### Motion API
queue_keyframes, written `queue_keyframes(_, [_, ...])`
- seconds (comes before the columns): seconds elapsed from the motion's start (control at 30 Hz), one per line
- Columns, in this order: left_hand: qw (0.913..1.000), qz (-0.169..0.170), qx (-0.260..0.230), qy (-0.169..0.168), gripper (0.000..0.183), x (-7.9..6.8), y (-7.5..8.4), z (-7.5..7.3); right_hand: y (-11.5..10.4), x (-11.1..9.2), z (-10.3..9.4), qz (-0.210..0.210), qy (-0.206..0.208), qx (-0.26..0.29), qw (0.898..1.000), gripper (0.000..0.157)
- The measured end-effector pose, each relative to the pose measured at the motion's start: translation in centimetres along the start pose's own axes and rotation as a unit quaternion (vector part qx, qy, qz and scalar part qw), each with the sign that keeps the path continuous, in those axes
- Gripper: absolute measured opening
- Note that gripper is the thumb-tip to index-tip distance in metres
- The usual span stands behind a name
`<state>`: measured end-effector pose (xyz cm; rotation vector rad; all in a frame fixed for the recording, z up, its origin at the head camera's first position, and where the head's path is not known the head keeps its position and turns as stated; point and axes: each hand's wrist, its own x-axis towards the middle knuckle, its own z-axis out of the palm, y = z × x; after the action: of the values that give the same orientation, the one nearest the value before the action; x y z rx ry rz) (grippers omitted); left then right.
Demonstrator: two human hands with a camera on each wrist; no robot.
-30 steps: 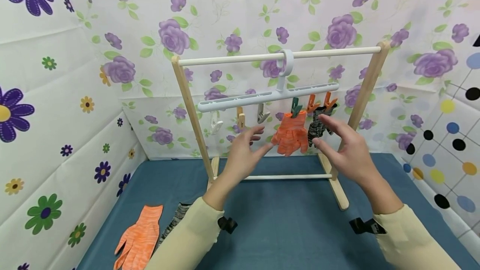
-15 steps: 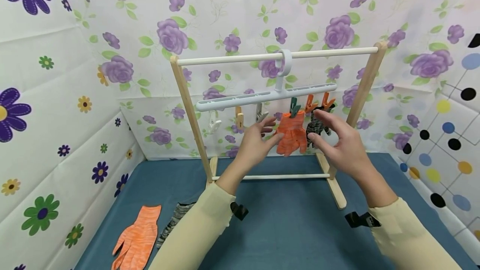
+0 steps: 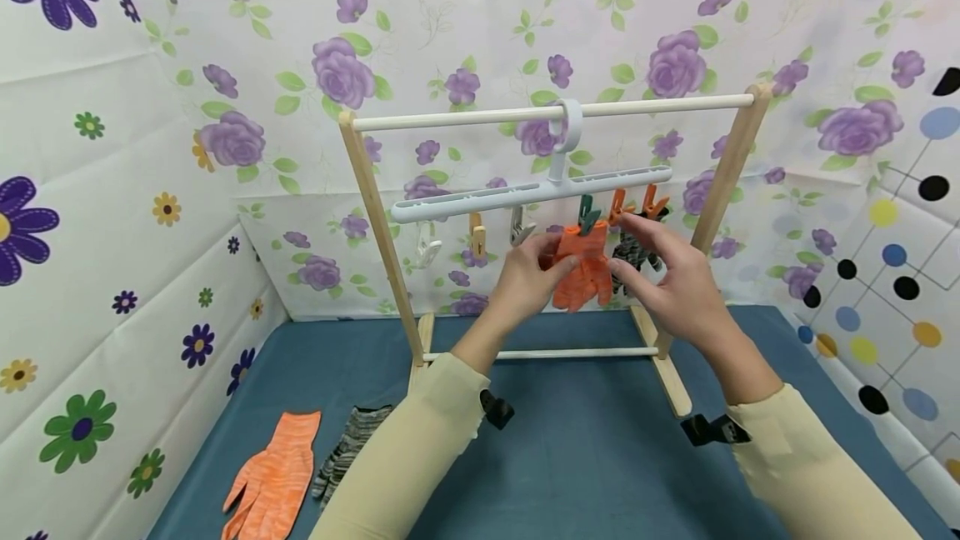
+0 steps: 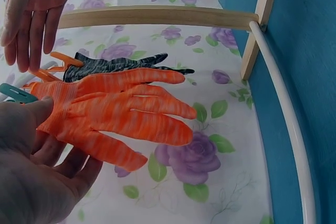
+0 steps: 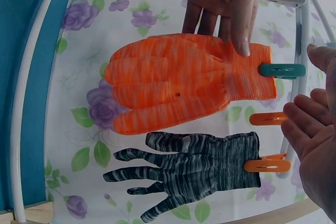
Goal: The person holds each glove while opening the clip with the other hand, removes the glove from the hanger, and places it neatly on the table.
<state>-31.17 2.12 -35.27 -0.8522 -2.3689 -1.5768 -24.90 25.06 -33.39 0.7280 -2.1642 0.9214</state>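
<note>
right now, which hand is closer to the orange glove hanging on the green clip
Left: your left hand is right at the orange glove, by its cuff; your right hand is off to the right, apart from it.

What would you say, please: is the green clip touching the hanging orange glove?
Touching: the right wrist view shows the green clip clamping the orange glove by its cuff.

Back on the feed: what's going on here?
A person's left hand pinches an orange knitted glove near its green plastic clip under a white plastic hanger. The right hand is open alongside. A black-and-grey knitted glove hangs nearby; a second orange glove and second dark glove lie on blue cloth.
</note>
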Motion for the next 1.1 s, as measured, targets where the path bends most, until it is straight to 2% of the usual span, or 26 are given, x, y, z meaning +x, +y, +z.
queue_keyframes(0.33, [0.9997,-0.002,-0.021,-0.007,0.027,0.0,-0.1,0.1,-0.1,0.7,0.4,0.001,0.003,0.000,1.000,0.063])
queue_keyframes(0.63, [0.9991,-0.001,-0.038,-0.016,0.026,-0.3,0.0,-0.1,-0.6,1.2,1.2,0.016,-0.011,0.026,0.999,0.057])
queue_keyframes(0.83, [0.9989,-0.007,-0.034,-0.030,0.028,-0.7,0.2,-0.2,-1.1,1.4,1.8,0.048,-0.015,0.048,0.998,0.055])
queue_keyframes(1.1, [0.9985,0.006,-0.033,-0.042,0.029,-1.2,0.3,-0.2,-1.8,2.0,2.6,0.094,-0.015,0.084,0.992,0.054])
